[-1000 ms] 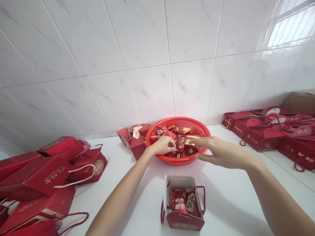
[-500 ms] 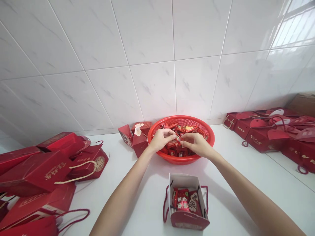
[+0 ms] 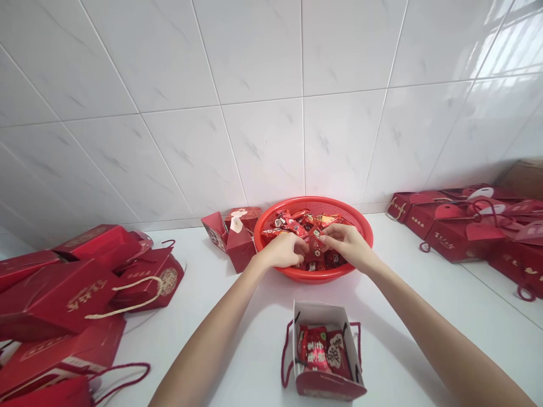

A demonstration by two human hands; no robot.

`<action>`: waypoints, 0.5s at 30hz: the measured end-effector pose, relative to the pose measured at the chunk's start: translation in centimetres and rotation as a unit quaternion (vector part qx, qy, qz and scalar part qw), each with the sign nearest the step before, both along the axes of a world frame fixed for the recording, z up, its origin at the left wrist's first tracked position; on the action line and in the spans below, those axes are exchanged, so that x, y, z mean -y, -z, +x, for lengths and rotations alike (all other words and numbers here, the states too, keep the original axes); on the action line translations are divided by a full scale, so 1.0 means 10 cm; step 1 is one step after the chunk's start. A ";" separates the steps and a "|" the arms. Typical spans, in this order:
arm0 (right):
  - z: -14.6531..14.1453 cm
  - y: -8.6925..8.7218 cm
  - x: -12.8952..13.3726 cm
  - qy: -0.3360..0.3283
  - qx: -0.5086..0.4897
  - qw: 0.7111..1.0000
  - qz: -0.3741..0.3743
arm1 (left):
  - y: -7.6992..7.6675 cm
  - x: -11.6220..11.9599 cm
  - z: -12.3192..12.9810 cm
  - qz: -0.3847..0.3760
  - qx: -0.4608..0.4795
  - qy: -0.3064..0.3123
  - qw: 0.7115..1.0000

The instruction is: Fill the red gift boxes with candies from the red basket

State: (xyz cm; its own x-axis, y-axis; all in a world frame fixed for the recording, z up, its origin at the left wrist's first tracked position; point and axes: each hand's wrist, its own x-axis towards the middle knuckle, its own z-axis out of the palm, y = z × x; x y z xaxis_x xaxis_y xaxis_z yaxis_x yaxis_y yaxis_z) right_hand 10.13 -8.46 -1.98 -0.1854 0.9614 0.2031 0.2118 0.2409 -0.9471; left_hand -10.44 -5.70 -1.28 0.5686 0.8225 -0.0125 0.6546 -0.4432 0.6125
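Round red plastic basket [image 3: 316,276], perforated wall, smooth flared rim: stands at the rear of the smooth white counter [image 3: 407,249], near the grey-veined tiled wall [image 3: 263,147]. Contents: a heap of small glossy wrapped sweets [image 3: 297,227], chiefly red and dark red, some printed in white or gold.

Left hand [image 3: 285,250]: over the basket's front left, fingers curled down among the sweets; whether its grip has taken one cannot be told. Right hand [image 3: 347,244]: over the basket's right side, thumb and forefinger drawn close together at the heap; whether its grip holds a sweet cannot be told.

Open dark red paperboard box [image 3: 331,385], white interior, wine-red cord handle at each side: in front of the basket, apart from it. Holds a bright red packet with white characters [image 3: 316,347] beside a dark red packet with a pale printed patch [image 3: 337,353].
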 end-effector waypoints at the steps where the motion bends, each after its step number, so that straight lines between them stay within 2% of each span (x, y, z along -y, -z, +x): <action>1: 0.01 0.00 0.00 0.003 -0.004 1.000 -0.002 | -0.02 0.00 0.01 -0.012 -0.028 0.010 0.999; 7: 0.02 0.01 0.00 0.010 -0.004 1.000 0.002 | -0.10 -0.01 0.09 -0.035 -0.111 0.057 0.992; 12: -0.01 0.02 -0.01 0.011 0.009 1.000 0.023 | -0.05 -0.03 0.30 0.045 -0.212 0.067 0.974; 15: -0.01 0.04 -0.01 0.017 0.015 0.999 0.029 | -0.02 -0.02 0.40 0.056 -0.234 0.069 0.968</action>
